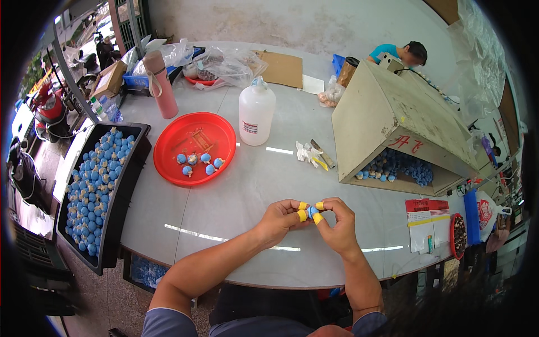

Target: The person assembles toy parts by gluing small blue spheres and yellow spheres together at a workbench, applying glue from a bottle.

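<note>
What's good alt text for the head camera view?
A person's left hand and right hand pinch a small blue piece between yellow-wrapped fingertips over a pale table. At left are a red basin with a few blue balls and a black bin full of similar ones; at right, a beige box holds blue pieces.

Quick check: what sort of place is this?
Probably a small handwork workshop: a black tray filled with blue pieces, a beige box holding more, and the left hand and right hand pinching one small blue piece.

A small blue piece [313,211] — both hands [275,224] [340,229] pinch it.
</note>
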`<state>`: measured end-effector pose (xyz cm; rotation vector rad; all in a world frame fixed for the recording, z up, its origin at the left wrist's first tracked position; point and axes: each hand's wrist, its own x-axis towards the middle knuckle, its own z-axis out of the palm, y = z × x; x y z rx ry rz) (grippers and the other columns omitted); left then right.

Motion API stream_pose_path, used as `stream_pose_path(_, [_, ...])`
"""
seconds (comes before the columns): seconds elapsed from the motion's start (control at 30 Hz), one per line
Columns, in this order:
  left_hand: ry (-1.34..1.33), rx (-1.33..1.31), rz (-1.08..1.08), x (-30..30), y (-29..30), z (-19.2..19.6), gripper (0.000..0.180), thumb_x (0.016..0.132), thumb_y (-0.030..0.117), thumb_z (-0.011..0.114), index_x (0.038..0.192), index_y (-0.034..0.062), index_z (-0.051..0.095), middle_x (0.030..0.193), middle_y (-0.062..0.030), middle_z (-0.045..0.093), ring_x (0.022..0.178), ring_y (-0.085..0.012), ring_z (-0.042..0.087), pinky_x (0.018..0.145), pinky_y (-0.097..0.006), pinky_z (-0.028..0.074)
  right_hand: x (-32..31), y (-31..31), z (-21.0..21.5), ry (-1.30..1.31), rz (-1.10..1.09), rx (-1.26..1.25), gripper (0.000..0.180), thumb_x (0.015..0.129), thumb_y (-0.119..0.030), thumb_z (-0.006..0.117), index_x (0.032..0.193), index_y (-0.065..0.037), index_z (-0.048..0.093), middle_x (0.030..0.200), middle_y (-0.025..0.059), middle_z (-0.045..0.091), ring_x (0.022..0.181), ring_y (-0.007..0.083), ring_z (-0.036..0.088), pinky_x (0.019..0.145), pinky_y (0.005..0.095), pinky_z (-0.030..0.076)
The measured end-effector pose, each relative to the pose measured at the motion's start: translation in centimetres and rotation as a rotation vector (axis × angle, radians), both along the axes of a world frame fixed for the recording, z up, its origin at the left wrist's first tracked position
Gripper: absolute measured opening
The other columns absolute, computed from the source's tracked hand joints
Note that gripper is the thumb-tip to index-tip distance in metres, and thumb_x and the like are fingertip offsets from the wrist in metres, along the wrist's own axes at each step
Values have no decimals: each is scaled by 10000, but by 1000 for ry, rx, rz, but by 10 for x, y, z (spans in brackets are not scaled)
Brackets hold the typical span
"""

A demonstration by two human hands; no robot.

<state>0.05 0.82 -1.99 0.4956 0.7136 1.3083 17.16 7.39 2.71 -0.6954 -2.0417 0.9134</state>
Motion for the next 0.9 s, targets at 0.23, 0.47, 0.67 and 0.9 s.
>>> stream_pose_path(0.23, [105, 100, 77, 5, 1, -3, 181, 923, 39, 639, 1087, -22, 595, 1129, -110, 634, 1052, -191, 631, 949, -365, 540, 0, 0, 0, -4, -17, 38, 228, 731, 101, 634, 943, 22, 608, 955, 127, 636, 863, 211, 635, 801, 305, 506])
stream_pose_path(0.47, [83, 77, 64, 3, 1, -6, 173, 925, 45, 635, 1081, -21, 597, 1121, -113, 635, 1045, -201, 634, 948, -373, 541, 2, 0, 3, -59, 1, 105, 201, 734, 80, 663, 915, 0, 626, 960, 129, 635, 871, 239, 643, 787, 317, 511])
stream_pose_path(0.67, [-8, 23, 1, 1, -1, 4, 158, 939, 56, 614, 1084, -7, 601, 1118, -116, 637, 1030, -209, 644, 935, -360, 544, 0, 5, 4, -16, -1, 96, 204, 770, 39, 671, 968, 10, 630, 929, 90, 628, 818, 194, 624, 751, 297, 502])
stream_pose_path(0.9, [-88, -21, -38, 0, 1, 5, 178, 968, 89, 584, 1123, 3, 573, 1107, -125, 643, 999, -224, 667, 874, -323, 560, 12, 10, -10, -4, 74, -608, 128, 885, -116, 669, 914, 0, 624, 812, 5, 618, 705, 37, 530, 613, 203, 420])
